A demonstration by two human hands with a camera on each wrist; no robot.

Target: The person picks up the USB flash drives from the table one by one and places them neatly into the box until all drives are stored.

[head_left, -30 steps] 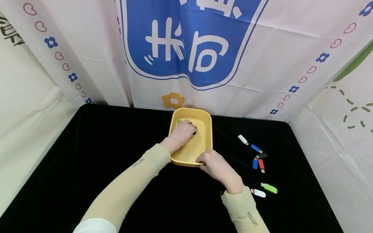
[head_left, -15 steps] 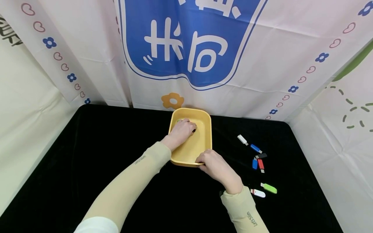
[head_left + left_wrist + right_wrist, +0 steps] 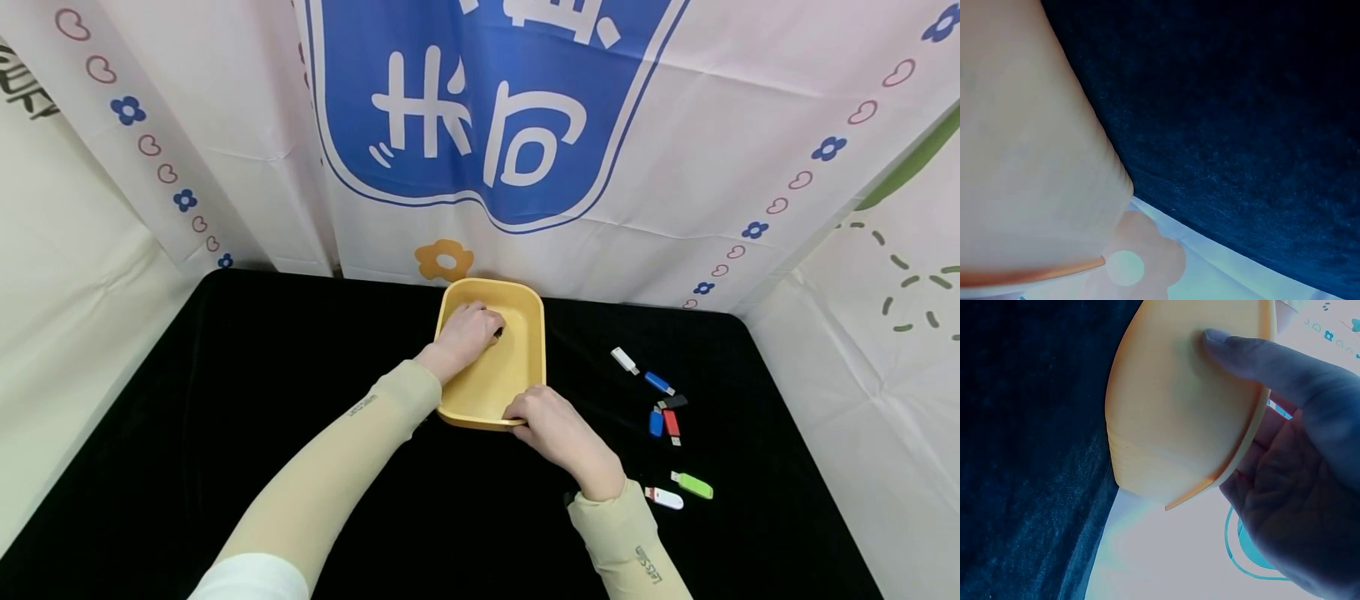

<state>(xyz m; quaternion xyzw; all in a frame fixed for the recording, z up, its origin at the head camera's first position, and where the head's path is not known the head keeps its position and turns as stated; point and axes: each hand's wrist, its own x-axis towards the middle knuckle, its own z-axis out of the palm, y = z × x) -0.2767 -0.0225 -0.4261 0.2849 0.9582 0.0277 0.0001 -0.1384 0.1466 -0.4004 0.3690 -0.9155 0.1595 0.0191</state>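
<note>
Black cloth (image 3: 480, 508) underlies a yellow tray (image 3: 517, 350), its near rim pinched by the right hand (image 3: 558, 429), thumb outside, fingers inside; loose USB sticks (image 3: 671, 423) lie right of those fingers. Beyond them, within the tray, the left hand (image 3: 465, 333) bends its fingers, any hold hidden; should the right pinch slacken, left-hand pressure could slide or tip the tray.

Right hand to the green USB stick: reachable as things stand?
Probably yes: the green USB stick lies uncovered on the black cloth, though the right hand grips the yellow tray and would need to let go.
</note>
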